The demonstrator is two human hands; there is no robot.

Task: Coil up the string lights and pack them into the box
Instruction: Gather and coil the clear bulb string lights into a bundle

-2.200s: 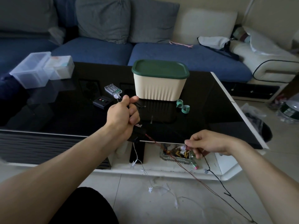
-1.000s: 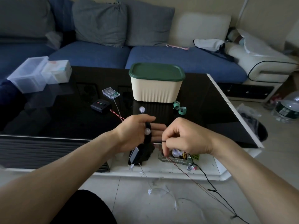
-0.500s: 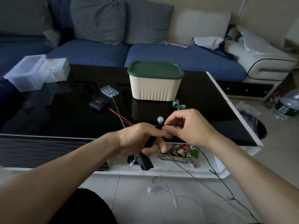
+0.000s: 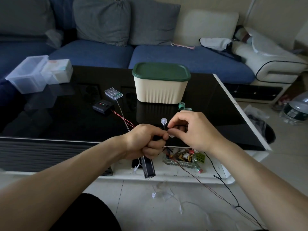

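Gripping: left hand [image 4: 145, 144] fisted round wire [image 4: 216, 174] coil.
Right hand [image 4: 191, 130]: pinches wire beside bulb [image 4: 163, 121].
Box [image 4: 160, 88]: lidded.

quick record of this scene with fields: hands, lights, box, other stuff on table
left hand: left hand grips a bundle of black string lights, a black battery pack hanging below it
right hand: right hand pinches the wire beside a round bulb
loose wire: black wire trails down to the floor on the right
box: cream box on the black table, green lid on
table items: clear battery holder, black switch box, green rings, clear containers
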